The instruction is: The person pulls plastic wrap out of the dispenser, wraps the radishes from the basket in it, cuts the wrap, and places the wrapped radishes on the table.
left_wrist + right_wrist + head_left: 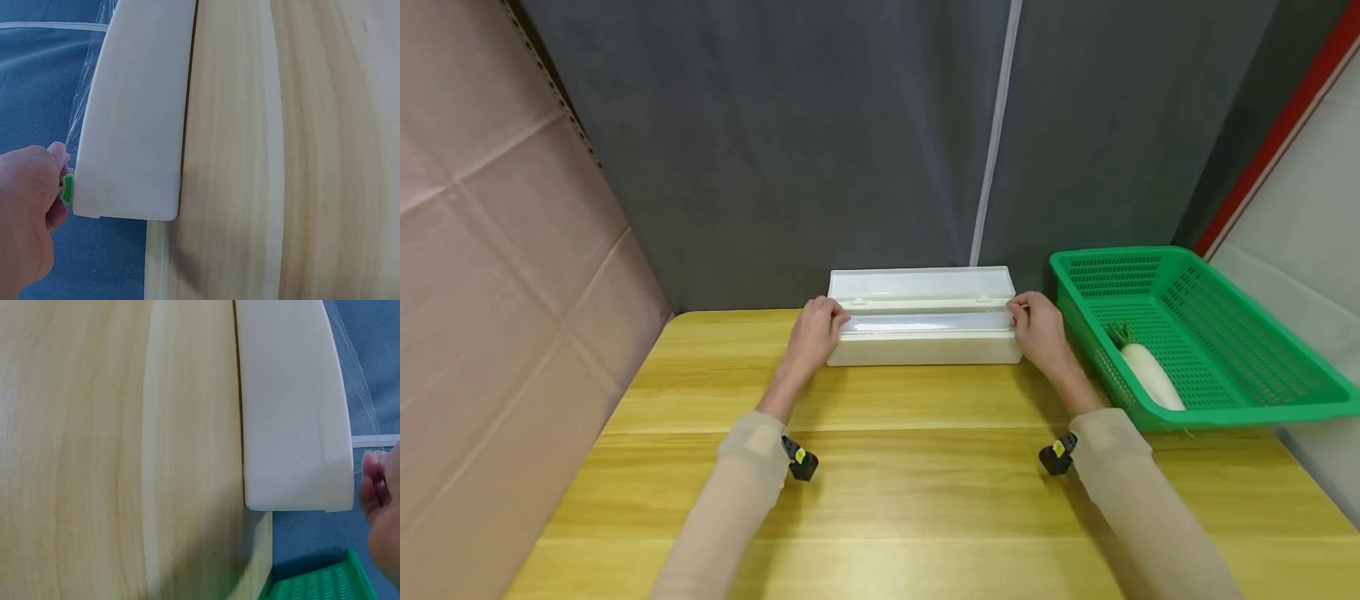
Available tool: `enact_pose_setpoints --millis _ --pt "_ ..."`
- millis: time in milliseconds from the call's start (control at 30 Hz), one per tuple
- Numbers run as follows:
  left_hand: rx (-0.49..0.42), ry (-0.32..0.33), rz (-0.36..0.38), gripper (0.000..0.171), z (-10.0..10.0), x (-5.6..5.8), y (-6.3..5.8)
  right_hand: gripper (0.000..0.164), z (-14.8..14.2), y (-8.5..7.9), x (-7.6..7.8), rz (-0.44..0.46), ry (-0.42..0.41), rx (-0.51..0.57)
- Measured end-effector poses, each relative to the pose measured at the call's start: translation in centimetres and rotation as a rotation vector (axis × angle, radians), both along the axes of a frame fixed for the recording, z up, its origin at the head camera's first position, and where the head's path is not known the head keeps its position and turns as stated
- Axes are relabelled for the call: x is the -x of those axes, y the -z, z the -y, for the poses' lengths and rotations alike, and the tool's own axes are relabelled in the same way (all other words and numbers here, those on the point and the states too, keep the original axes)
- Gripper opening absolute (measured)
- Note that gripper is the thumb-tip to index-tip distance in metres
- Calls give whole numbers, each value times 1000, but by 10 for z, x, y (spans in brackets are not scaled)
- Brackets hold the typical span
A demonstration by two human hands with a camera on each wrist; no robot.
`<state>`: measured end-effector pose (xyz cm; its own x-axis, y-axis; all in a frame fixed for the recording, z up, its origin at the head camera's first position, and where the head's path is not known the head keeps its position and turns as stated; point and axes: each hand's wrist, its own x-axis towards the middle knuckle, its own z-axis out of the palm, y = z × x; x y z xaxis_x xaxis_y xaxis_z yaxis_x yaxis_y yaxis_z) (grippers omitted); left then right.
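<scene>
A long white cling film dispenser (925, 350) sits at the table's back edge, its lid (921, 283) raised behind it. Clear cling film (925, 323) stretches across the dispenser's top. At the dispenser's left end, my left hand (816, 333) pinches one side of the film between thumb and fingers. My right hand (1037, 329) pinches the other side at the right end. The left wrist view shows the film (78, 109) drawn tight to the fingertips, beside a small green piece (67, 189) at the dispenser's end. In the right wrist view, film runs down toward the right fingertips (373, 464).
To the right stands a green perforated plastic basket (1240, 417) with a white radish (1152, 377) inside. A dark grey panel (775, 167) rises behind the wooden table (925, 500). Pale sheeting (512, 292) hangs along the left side.
</scene>
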<state>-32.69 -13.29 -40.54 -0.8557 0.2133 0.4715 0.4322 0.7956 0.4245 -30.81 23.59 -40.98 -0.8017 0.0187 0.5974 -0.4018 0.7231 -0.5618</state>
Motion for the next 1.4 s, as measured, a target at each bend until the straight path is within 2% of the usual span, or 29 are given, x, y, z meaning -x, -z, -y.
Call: enact_pose_setpoints --millis 200,467,800,1133,1400 --pt "-49 47 30 12 -1 2 -3 15 -1 -1 1 63 -23 66" --pt "-97 103 34 9 -1 6 -8 13 -5 -7 -1 124 -40 58" --pt "-98 104 49 12 2 10 -8 9 -6 -7 2 125 -30 40" --pt "-126 114 103 12 4 7 -10 14 -6 -8 1 144 -18 49" --pt "-131 112 107 11 10 8 -7 15 -4 -10 4 157 -29 80"
